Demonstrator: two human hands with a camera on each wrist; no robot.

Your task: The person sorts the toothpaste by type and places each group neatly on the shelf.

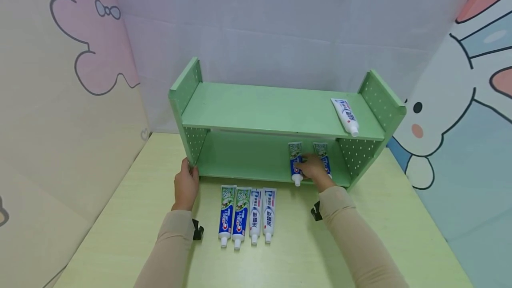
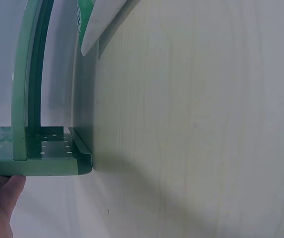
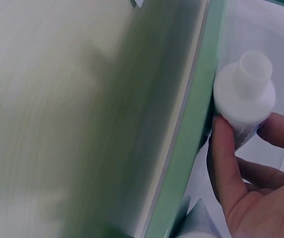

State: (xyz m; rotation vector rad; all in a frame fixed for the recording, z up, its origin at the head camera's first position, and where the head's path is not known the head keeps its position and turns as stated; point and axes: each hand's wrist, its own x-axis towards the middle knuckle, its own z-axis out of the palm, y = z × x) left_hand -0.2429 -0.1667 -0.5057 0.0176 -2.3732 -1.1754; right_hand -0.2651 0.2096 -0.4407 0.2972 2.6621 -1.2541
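Observation:
My right hand (image 1: 314,169) pinches a blue-and-green Crest toothpaste tube (image 1: 295,159) on the lower board of the green shelf (image 1: 260,108). Its white cap (image 3: 253,74) points outward over the front edge. To the right of it, partly hidden by my hand, lies a second Crest tube (image 1: 321,150). My left hand (image 1: 186,186) grips the front edge of the shelf's left side panel, with fingers on the outer face and the thumb tip on the inner side in the left wrist view.
Two Crest tubes (image 1: 226,212) and two white toothpaste tubes (image 1: 269,212) lie in a row on the table (image 1: 288,261) before the shelf, caps toward me. Another white tube (image 1: 345,115) lies on the top board, at the right. Printed walls (image 1: 260,26) stand behind and beside.

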